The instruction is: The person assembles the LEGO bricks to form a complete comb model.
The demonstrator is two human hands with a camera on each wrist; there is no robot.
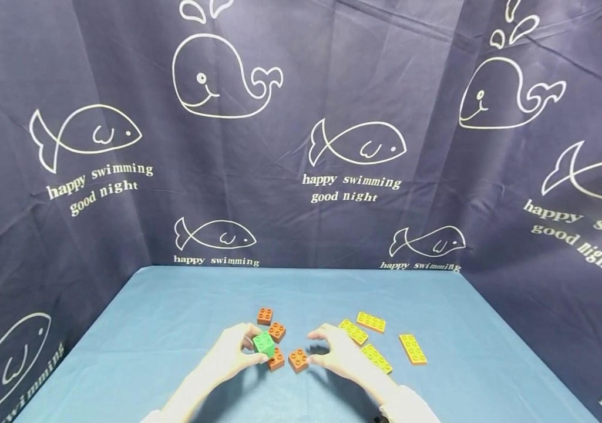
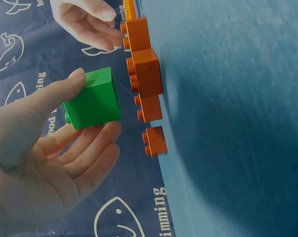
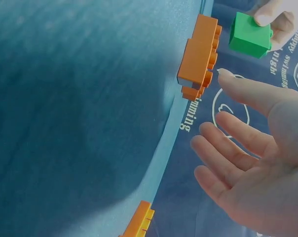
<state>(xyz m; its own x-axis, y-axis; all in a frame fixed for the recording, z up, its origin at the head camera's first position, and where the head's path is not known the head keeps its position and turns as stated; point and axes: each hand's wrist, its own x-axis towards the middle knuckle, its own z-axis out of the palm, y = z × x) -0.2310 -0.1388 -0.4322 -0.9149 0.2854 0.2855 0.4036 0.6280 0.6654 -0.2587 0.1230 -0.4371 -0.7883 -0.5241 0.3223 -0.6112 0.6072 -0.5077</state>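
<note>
Left hand [image 1: 232,351], head view: pinches the green block [image 1: 263,343] between thumb and fingers, on the hand's 3 o'clock side.
Orange blocks [image 1: 277,332]: four on the blue desk [image 1: 200,294], at about 12, 2, 4 and 5 o'clock from the green block.
Right hand [image 1: 339,351]: thumb and fingers parted, grip unfilled; the nearest orange one sits at about 9 o'clock, close by the thumb tip.
Yellow blocks [image 1: 371,321]: four on the desk, between 1 and 4 o'clock from that hand.
Cloth [image 1: 290,70]: dark, printed in white, hanging beyond the desk.
Green block, left wrist view: held up off the desk, the orange row running from 1 to 4 o'clock around it.
Right hand, right wrist view: palm showing, fingers spread; orange at 11 o'clock, green at 12, yellow at 8.
</note>
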